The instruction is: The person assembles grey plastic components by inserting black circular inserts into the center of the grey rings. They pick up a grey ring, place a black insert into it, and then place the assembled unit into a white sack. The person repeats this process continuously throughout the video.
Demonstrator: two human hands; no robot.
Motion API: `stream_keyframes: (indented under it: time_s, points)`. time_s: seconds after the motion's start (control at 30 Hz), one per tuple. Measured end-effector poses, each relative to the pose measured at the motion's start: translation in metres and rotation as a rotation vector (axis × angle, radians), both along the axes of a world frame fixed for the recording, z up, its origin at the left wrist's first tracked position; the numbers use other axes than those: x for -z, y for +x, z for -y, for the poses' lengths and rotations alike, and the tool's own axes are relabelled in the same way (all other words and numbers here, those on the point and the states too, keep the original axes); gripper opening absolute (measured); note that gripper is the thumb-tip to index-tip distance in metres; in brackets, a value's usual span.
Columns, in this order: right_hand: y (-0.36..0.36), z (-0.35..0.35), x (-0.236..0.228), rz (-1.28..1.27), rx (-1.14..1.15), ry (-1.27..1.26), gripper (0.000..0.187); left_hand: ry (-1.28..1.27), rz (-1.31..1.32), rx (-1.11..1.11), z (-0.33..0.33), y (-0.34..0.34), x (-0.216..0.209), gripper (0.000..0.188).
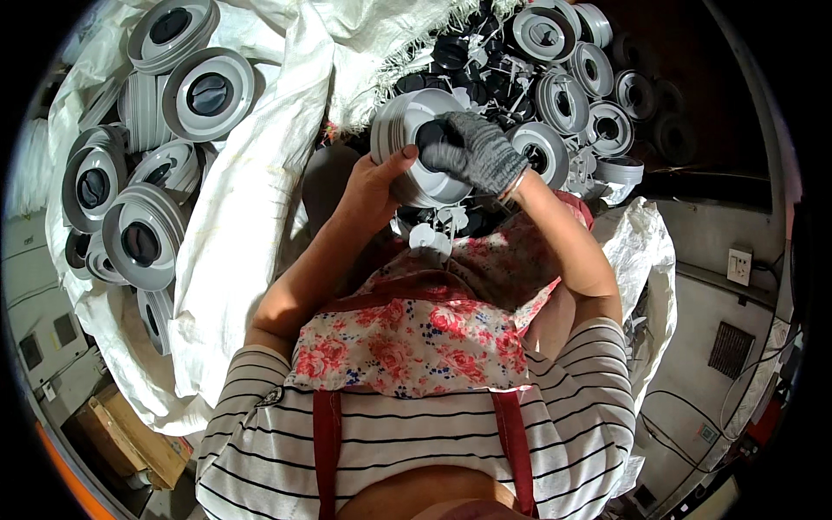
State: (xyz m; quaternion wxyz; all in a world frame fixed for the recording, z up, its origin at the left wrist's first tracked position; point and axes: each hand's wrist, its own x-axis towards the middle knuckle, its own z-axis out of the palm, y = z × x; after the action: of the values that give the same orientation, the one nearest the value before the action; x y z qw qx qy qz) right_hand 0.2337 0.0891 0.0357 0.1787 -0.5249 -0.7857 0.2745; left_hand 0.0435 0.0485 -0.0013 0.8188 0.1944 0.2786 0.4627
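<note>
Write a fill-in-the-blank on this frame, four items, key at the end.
1. The left hand holds a stack of round gray pieces and, unlike the right hand, wears no ____.
2. At the center of that stack, the right hand touches a round part whose color is ____.
3. The shirt is white with black ____.
4. The large sack on the person's left is colored ____.

Missing words: glove; black; stripes; white.

The stack of grey rings (392, 130) hides most fingers of the left hand (374, 184), while the gloved right hand (488, 154) covers part of the black centre piece (432, 139). Deep shadow blurs the outlines of the farthest rings (672, 136) at right.
</note>
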Motion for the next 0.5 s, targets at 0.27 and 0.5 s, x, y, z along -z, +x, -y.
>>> stream_keyframes:
  time_s: [0.27,0.5]
  points:
    - [0.004,0.023,-0.008,0.085,-0.287,0.207,0.072,-0.025,-0.196,0.197,0.007,-0.020,-0.025,0.030]
    - [0.006,0.046,-0.026,0.370,-0.621,0.444,0.045,-0.057,-0.098,0.339,0.010,-0.019,-0.019,0.038]
